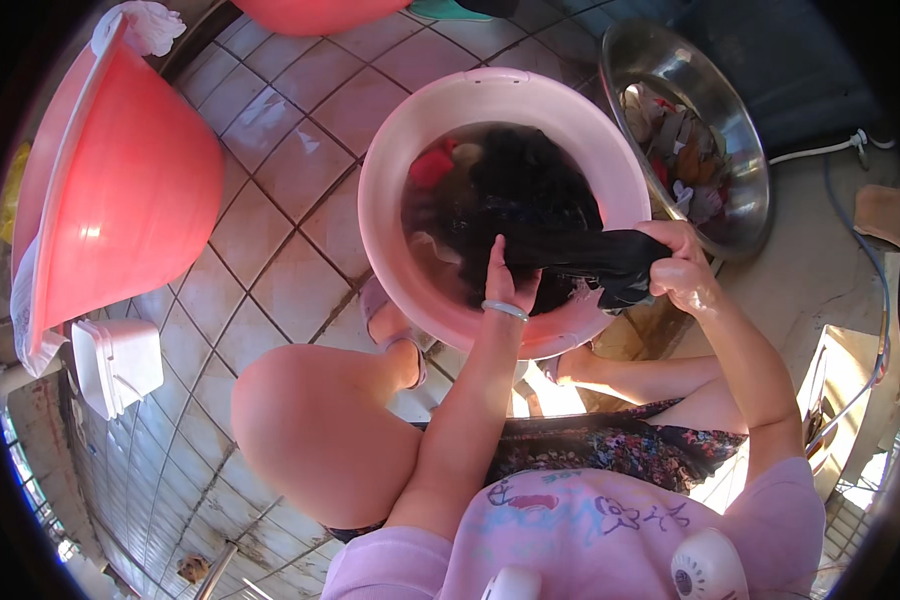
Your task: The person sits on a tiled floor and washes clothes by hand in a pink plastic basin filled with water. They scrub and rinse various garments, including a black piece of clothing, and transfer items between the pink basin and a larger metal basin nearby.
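Note:
A pink plastic basin (390, 150) of dark water stands before me with black cloth (525, 161) and a red cloth (431, 166) soaking in it. Stretched across its right side is a wet black garment (585, 251). My right hand (679, 266) grips the garment's bunched end just outside the basin's right rim. My left hand (511, 279), with a pale bangle at the wrist, holds the garment's other part over the water, thumb up; its fingers are partly hidden by the cloth.
A steel basin (746, 157) holding assorted cloths leans by the pink basin's upper right. On the left are a large red plastic tub (142, 165) and a white plastic bucket (131, 364). A hose (832, 146) runs at right. The tiled floor (270, 225) looks wet in places.

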